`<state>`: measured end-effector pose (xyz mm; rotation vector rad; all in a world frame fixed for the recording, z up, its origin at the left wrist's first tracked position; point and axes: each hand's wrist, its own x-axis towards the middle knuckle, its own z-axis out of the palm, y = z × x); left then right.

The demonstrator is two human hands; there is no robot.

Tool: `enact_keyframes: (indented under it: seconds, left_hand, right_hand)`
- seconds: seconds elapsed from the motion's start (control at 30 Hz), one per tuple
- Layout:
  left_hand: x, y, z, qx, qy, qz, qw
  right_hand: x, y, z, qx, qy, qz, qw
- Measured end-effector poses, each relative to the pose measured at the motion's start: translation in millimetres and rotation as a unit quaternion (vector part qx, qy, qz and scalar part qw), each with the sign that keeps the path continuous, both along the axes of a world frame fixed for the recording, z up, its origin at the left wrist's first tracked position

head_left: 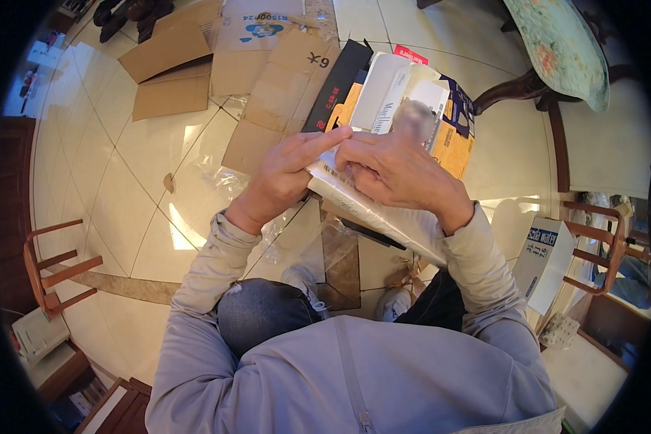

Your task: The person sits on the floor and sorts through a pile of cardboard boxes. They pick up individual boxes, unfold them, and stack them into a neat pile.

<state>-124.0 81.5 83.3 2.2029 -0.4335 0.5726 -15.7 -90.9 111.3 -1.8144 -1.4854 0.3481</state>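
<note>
Left grip (pixel 286 170): fingers partly folded, index stretched toward the right; thumb hidden, so cannot tell whether it has hold of anything. Right grip (pixel 398 170): fingers well bent over the far end of a long, flat white box (pixel 369 208); cannot tell whether they clasp it or only press. The two meet at their fingertips.

Edges: the box's long glossy side faces the body, its near end running out below the right wrist. Just beyond the right grip, tight quarters: a black box (pixel 340 83), a white carton (pixel 380 94) and a yellow-orange box (pixel 452 152) crowd together. Flattened brown cardboard (pixel 271 108) beyond the left grip. Widest open room left of the left grip, only crumpled clear film (pixel 228 177) near.

Surface: cream floor tiles (pixel 116 195), dark joints, sunlit patches. Room: wooden stool (pixel 58 258) far left of the grips; white-and-blue carton (pixel 539 267) well right; floral cover (pixel 560 54) beyond, right.
</note>
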Motion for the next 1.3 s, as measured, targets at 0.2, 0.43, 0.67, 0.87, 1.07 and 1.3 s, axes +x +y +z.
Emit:
enact_keyframes:
  seconds: [0.2,0.43,0.67,0.87,1.07,1.3]
  left_hand:
    - [0.5,13.8,-19.9,0.058,-0.035,-0.021,0.997]
    - [3.2,24.2,-10.9,0.021,0.149,-0.062,0.987]
    - [-1.1,109.6,-9.2,-0.036,0.215,0.010,0.976]
    - [-30.4,162.8,0.4,-0.194,0.382,0.138,0.893]
    - [-114.3,255.6,1.0,-0.158,0.363,0.272,0.877]
    - [-227.0,354.1,-22.4,-0.360,0.322,0.409,0.774]
  right_hand:
    - [12.8,-7.8,-19.0,-0.003,0.121,0.054,0.991]
    - [1.2,-12.4,-0.8,-0.082,0.297,0.029,0.951]
    - [9.5,-34.6,18.3,-0.076,0.160,-0.044,0.983]
    - [33.3,-53.4,18.1,-0.057,0.161,-0.099,0.980]
    - [37.4,-64.4,8.4,-0.081,0.202,-0.063,0.974]
    - [37.2,-59.5,1.0,-0.124,0.283,-0.028,0.951]
